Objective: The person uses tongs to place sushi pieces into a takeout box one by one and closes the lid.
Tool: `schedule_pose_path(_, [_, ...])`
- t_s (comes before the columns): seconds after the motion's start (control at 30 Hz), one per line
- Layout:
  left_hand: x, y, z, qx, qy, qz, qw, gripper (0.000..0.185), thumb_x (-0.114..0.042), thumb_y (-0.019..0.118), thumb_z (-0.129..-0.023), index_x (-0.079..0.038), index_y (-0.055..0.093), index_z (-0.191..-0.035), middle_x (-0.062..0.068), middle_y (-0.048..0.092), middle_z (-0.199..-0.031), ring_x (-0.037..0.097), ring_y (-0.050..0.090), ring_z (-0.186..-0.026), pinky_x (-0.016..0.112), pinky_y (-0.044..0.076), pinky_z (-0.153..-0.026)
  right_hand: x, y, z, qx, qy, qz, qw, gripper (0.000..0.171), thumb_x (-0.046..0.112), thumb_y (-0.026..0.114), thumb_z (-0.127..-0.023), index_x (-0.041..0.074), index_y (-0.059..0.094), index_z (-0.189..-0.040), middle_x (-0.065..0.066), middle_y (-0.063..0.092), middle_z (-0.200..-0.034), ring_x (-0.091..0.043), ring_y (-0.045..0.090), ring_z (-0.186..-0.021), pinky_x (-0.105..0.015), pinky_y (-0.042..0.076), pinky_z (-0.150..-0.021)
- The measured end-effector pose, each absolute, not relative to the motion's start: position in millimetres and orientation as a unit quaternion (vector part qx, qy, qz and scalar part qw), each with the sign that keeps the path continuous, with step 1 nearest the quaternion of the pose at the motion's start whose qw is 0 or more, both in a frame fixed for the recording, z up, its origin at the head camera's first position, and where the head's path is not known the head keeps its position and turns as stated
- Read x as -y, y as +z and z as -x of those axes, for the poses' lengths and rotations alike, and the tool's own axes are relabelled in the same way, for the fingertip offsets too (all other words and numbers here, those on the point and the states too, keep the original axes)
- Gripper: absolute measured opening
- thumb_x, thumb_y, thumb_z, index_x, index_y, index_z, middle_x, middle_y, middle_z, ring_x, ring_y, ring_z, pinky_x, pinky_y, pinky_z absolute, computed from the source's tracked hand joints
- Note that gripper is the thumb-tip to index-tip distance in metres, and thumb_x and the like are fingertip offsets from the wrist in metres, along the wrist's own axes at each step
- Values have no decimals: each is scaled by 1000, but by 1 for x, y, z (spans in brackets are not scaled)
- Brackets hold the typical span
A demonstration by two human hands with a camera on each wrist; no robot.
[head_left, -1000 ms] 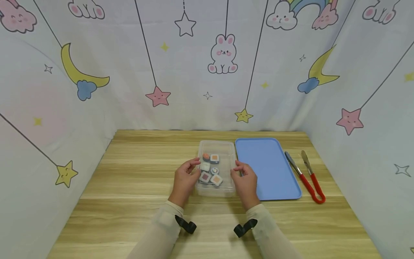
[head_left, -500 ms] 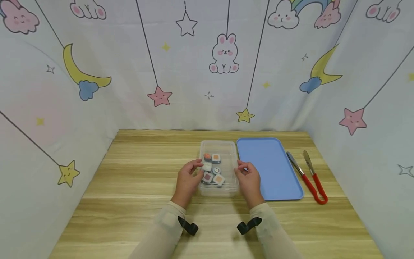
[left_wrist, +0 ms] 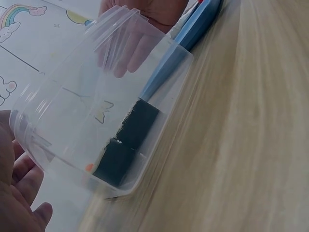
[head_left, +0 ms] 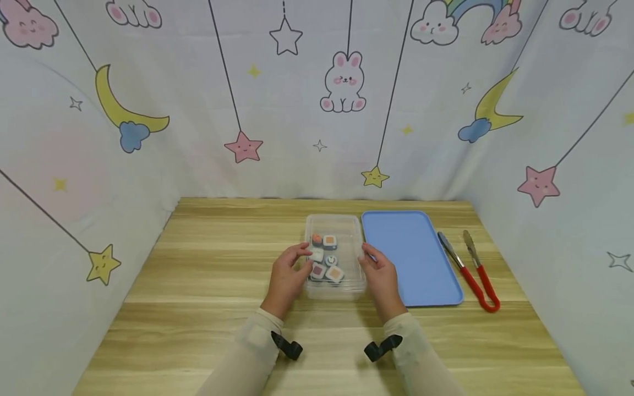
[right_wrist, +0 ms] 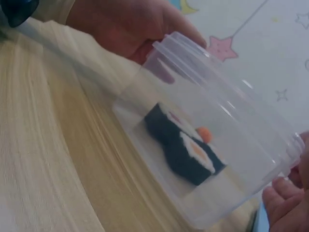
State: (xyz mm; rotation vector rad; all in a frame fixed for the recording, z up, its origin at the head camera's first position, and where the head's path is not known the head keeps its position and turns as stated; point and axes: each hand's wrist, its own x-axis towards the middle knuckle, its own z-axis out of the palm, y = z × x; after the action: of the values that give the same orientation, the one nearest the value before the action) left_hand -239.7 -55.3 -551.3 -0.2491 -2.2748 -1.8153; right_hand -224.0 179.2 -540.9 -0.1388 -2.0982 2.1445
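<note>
Left hand [head_left: 286,276] and right hand [head_left: 381,278] pinch the clear lidded plastic box [head_left: 334,256] — a slip could spill its 6 toy sushi pieces [head_left: 325,258].

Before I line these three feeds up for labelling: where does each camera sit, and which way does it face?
Head: worn high, facing forward and down at the wooden table; shows both forearms, the left hand and right hand gripping the clear box.
Left wrist: low at the box's left, facing right across it; shows left fingers and the far hand.
Right wrist: low at its right, facing left; shows right fingertips.
Shared: the box and its sushi pieces.
</note>
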Motion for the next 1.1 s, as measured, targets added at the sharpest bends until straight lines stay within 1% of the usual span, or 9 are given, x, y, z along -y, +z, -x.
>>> schedule_pose_path(0.17, [56, -552, 239, 794, -589, 88, 119, 17, -4, 78, -90, -2, 76, -106, -1, 67, -136, 25, 57, -135, 50, 42, -114, -181, -545, 219, 699, 714, -3, 34, 61, 5, 66, -102, -1, 41, -157, -12, 34, -166, -26, 33, -152, -13, 42, -102])
schedule_pose_path(0.43, [58, -549, 237, 800, -580, 101, 120, 21, -8, 80, -89, -2, 76, -108, 0, 67, -137, 24, 56, -136, 48, 40, -115, -180, -553, 216, 727, 683, -30, 65, 54, 8, 56, -107, 7, 40, -159, -4, 31, -168, -22, 26, -155, -12, 33, -110])
schedule_pose_path(0.5, [59, -547, 236, 812, -559, 112, 122, 22, -10, 81, -88, -3, 77, -109, 1, 66, -138, 25, 56, -136, 49, 41, -114, -181, -551, 215, 736, 673, -32, 63, 54, 9, 56, -108, 7, 40, -159, -6, 32, -168, -23, 29, -154, -18, 35, -112])
schedule_pose_path(0.6, [61, -541, 238, 836, -511, 149, 136, 26, -13, 82, -88, -6, 77, -112, 4, 65, -141, 29, 55, -135, 52, 44, -111, -185, -543, 215, 768, 636, -31, 65, 54, 14, 58, -108, 8, 42, -159, -9, 37, -165, -28, 38, -149, -34, 43, -112])
schedule_pose_path(0.73, [59, -522, 245, 855, -443, 219, 155, 37, -19, 82, -88, -10, 74, -123, 11, 57, -149, 37, 46, -143, 60, 39, -113, -187, -522, 221, 848, 517, -69, 95, 59, 24, 62, -106, 10, 41, -159, -11, 36, -165, -33, 35, -151, -57, 37, -115])
schedule_pose_path(0.83, [51, -509, 255, 885, -367, 256, 129, 51, -32, 77, -92, -12, 67, -138, 17, 44, -159, 43, 29, -152, 67, 28, -117, -181, -508, 231, 912, 371, -138, 103, 64, 32, 60, -106, 9, 36, -161, -12, 28, -169, -36, 23, -155, -65, 26, -118])
schedule_pose_path(0.9, [44, -506, 260, 914, -294, 266, 86, 62, -44, 67, -96, -14, 57, -149, 21, 32, -166, 46, 18, -155, 68, 22, -119, -174, -505, 236, 939, 282, -180, 77, 66, 35, 55, -108, 7, 33, -162, -15, 22, -170, -39, 18, -156, -68, 23, -118])
schedule_pose_path(1.0, [36, -509, 263, 944, -197, 263, 18, 72, -57, 51, -101, -18, 42, -160, 21, 17, -170, 43, 6, -158, 67, 16, -121, -167, -506, 240, 959, 193, -204, 22, 65, 40, 46, -110, 5, 31, -163, -17, 18, -171, -39, 13, -158, -65, 22, -120])
schedule_pose_path(1.1, [32, -513, 262, 955, -164, 246, -10, 73, -61, 45, -103, -21, 36, -163, 20, 14, -172, 40, 3, -158, 66, 15, -122, -164, -508, 240, 967, 162, -196, -11, 64, 42, 40, -112, 4, 31, -162, -17, 18, -171, -36, 12, -158, -58, 21, -123])
